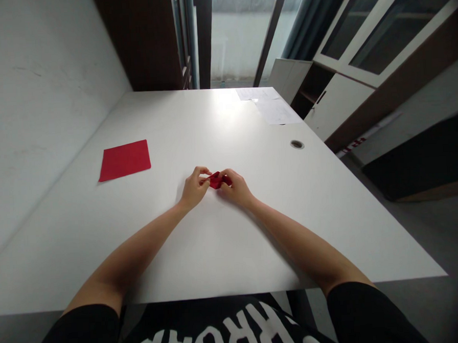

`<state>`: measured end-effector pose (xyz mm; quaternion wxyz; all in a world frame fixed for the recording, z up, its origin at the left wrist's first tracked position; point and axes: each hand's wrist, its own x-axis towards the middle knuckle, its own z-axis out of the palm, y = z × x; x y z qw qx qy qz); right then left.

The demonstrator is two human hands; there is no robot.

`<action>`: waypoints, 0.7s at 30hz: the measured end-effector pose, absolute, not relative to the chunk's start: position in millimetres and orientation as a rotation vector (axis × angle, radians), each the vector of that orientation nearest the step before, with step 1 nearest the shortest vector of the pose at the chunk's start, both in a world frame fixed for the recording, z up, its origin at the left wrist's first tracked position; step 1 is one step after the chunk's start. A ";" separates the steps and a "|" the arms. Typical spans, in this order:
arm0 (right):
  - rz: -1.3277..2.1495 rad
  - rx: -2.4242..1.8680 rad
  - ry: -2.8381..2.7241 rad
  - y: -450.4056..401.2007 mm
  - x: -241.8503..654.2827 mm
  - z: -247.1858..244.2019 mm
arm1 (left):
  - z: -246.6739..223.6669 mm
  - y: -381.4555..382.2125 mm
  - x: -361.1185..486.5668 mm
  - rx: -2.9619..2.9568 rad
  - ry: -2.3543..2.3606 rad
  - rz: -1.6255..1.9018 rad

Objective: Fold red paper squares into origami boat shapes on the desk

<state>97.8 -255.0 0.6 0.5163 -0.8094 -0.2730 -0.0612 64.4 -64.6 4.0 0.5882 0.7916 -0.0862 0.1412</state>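
Note:
A small piece of folded red paper (215, 181) is between my two hands, just above or on the white table. My left hand (194, 186) pinches its left end between thumb and fingers. On the other side, my right hand (234, 186) grips the right end, with fingers curled over it. Parts of the folded paper are hidden behind the fingers, so its full shape cannot be made out. Farther left lies a flat red sheet (124, 160), apart from both hands.
The white table (225, 243) meets a wall (48, 89) on the left. White papers (274, 107) lie at its far right, near a round cable hole (297, 144). Cabinets (348, 98) stand beyond the right edge; a glass door (245, 37) is behind.

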 end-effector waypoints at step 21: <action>-0.218 -2.059 -0.681 -252.3 92.9 4.2 | -1.9 -70.5 68.3 1.475 -0.196 0.054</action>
